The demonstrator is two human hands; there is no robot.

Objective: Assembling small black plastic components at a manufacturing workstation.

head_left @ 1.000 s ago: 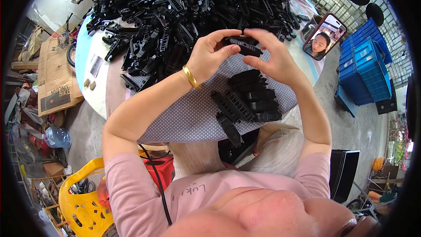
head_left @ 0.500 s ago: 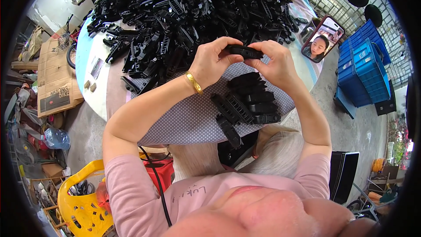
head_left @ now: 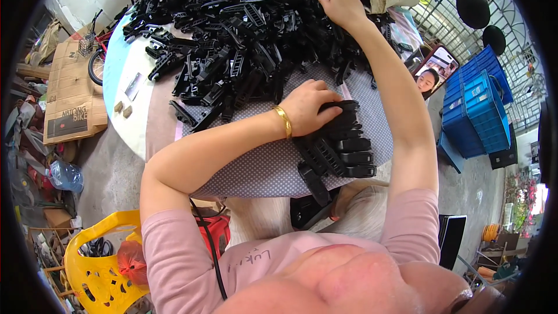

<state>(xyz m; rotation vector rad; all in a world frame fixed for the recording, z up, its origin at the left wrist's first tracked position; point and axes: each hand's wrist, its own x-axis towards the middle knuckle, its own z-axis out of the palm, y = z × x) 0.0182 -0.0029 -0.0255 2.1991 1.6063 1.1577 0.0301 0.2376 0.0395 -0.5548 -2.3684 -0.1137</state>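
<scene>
Left hand (head_left: 314, 107) bent over the near group, thumb and fingers pinching one end of a black plastic part (head_left: 349, 105) at the row's far end. Right hand (head_left: 343, 6) at the heap's far right, fingers curled and parted; cannot tell whether they touch a piece. Round table (head_left: 136, 131) beneath both. Heap of black parts (head_left: 232, 17) across its far side, tangled, some ladder-ribbed. Dotted grey cloth (head_left: 244, 168) on the near side. On it, a row of black parts (head_left: 356, 148) lying side by side, others slanting at its left. Phone (head_left: 436, 71) at right, screen lit. Gold bangle (head_left: 283, 122) on left wrist. Pale slip (head_left: 134, 86) at table's left; two brown lumps (head_left: 127, 111) nearby, smallest items noted.
</scene>
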